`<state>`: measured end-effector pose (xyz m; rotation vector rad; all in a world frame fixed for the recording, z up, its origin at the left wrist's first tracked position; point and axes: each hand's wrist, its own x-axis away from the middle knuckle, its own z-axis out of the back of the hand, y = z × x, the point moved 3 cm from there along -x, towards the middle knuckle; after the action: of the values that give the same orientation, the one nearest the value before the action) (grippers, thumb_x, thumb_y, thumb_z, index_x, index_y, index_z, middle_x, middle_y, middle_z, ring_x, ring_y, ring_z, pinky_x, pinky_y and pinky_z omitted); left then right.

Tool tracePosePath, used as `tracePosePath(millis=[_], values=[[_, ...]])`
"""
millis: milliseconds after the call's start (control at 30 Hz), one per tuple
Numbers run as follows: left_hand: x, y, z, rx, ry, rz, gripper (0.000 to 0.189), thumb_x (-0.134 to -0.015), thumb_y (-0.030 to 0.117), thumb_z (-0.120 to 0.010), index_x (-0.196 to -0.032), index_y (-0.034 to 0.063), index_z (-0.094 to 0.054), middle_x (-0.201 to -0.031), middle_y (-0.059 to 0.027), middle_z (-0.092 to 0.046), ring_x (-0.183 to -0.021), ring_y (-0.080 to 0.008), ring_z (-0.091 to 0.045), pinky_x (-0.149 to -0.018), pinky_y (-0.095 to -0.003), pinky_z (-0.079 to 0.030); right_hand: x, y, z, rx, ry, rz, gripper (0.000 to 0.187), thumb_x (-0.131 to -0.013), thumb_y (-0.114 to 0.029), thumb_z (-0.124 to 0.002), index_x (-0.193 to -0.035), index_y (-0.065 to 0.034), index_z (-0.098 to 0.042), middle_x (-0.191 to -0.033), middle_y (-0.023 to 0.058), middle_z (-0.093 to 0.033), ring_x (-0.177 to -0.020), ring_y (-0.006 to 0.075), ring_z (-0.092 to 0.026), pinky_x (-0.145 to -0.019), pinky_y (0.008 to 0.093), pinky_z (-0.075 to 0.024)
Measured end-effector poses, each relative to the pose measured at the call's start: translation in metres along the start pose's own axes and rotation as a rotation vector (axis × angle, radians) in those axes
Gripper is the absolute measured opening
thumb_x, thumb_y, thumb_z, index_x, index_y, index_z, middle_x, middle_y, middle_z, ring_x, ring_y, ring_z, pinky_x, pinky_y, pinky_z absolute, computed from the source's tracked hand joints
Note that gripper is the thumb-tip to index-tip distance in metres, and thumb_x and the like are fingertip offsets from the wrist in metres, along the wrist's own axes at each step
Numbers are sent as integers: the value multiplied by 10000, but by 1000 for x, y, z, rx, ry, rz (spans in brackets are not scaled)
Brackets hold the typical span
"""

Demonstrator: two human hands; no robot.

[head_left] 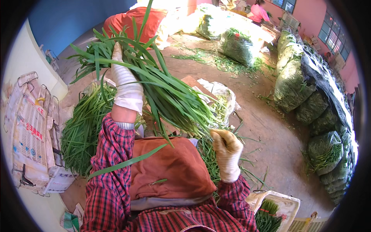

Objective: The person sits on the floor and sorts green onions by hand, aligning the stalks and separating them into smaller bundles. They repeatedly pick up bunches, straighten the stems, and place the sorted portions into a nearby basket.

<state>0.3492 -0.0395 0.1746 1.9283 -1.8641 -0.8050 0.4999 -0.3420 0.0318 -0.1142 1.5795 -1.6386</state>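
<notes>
My left hand [123, 72], in a whitish work glove, grips a large bunch of garlic chives [171, 95] and holds it raised above my lap. Its green leaves fan out to the upper left, and the pale stem ends point down to the right. At those ends is my right hand [229, 155], in a yellow-stained glove, with thumb and fingertips pinched on the tip of a stem. A rust-brown cloth [171, 168] covers my lap, with a scrap of leaf on it. One long loose leaf [127, 162] lies across my left sleeve.
A heap of chives [87, 130] lies at my left by stacked plastic crates [32, 136]. Ahead is a white bag of trimmings [223, 104]. A crate [292, 200] with bundled chives stands right. Filled clear bags [292, 84] line the right side. A person [259, 13] is at the back.
</notes>
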Motion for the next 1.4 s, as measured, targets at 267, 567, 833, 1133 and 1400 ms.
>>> tracePosePath(millis=[267,567,833,1133,1400], values=[[-17,16,7,-11,0,-11,321,-980,467,-605,-869,166,-608,-667,5,-583,-509,-158,-553,-442,-297,-482,85,144,70,584,-254,-632,208,-878,-112,-726,-1085,-104,-744,-863,-13,-709,-715,92,-589,-665,263,-503],[0,8,-20,50,-67,-47,288,-1030,368,-571,-1116,105,-650,-933,-34,-664,-740,-171,-639,-631,-326,-566,51,33,-32,-658,-634,-628,285,-997,-144,-658,-1235,12,-657,-1144,67,-704,-1000,126,-640,-927,269,-516],[20,-4,-42,96,-127,-38,282,-1008,391,-608,-1093,124,-639,-894,-18,-663,-699,-166,-630,-599,-325,-554,26,18,-108,-650,-444,-683,171,-944,-80,-714,-1094,-3,-685,-977,10,-692,-898,92,-621,-852,236,-500],[23,-1,-45,147,-124,71,287,-1039,407,-552,-993,140,-645,-796,22,-618,-620,-147,-574,-542,-321,-511,65,116,-40,-273,-410,-720,53,-885,-32,-743,-934,-12,-739,-836,21,-718,-770,91,-630,-749,255,-534],[41,-6,-70,162,-150,128,295,-1030,406,-550,-991,129,-642,-821,-16,-637,-662,-158,-598,-584,-322,-531,20,103,-91,-200,-513,-183,633,-881,-167,-758,-1447,-35,-506,-1498,108,-499,-1346,258,-509,-1151,402,-383]])
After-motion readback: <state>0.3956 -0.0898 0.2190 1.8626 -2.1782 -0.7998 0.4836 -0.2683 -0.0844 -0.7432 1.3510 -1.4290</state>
